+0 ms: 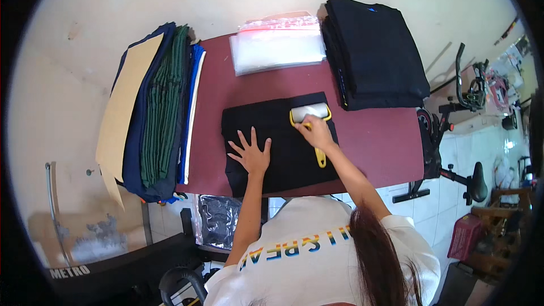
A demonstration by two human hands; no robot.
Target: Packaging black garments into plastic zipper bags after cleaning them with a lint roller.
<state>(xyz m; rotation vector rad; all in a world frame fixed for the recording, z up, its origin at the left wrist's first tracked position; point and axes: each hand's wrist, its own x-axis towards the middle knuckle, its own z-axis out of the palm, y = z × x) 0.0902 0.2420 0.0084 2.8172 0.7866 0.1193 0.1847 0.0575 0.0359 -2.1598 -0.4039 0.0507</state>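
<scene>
A folded black garment lies flat on the maroon tabletop before me. My left hand rests palm down on its left half, fingers spread and holding nothing. With my right hand I grip a lint roller by its yellow handle. The white adhesive roll sits on the garment near its far right corner, in a yellow frame. My right fingers cover part of the handle and frame.
Clear plastic zip bags are stacked at the table's far edge. A tall pile of folded black garments stands far right. Green and blue folded clothes, topped by brown card, fill the left side. An exercise bike stands beyond the right edge.
</scene>
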